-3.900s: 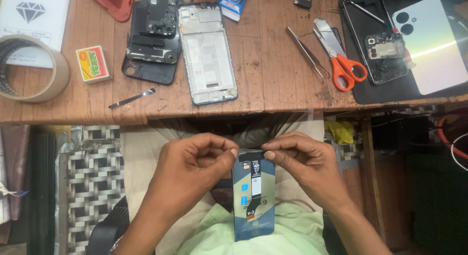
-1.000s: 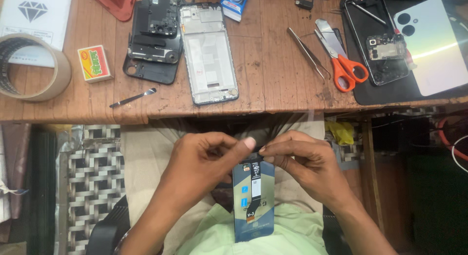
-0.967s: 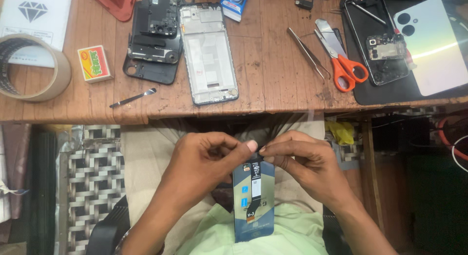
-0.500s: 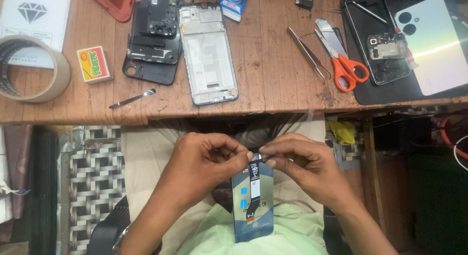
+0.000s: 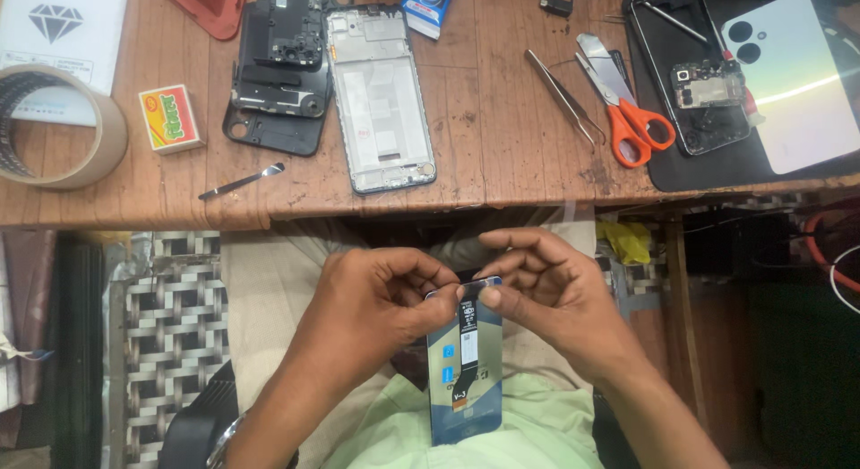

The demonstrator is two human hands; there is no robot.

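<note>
Both hands pinch the top edge of a blue phone display panel (image 5: 464,370) held over the lap: left hand (image 5: 376,299), right hand (image 5: 546,285). Its black flex cable looks attached; the bare phone frame (image 5: 381,88) lies unfitted on the surface (image 5: 502,120), so assembly seems early.

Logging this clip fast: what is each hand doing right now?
Left hand: closed, pinching the top edge of the blue packet.
Right hand: closed, pinching the same packet's top edge.

Worn wooden workbench (image 5: 502,120); checkered woven mat (image 5: 170,344) on floor below.
</note>
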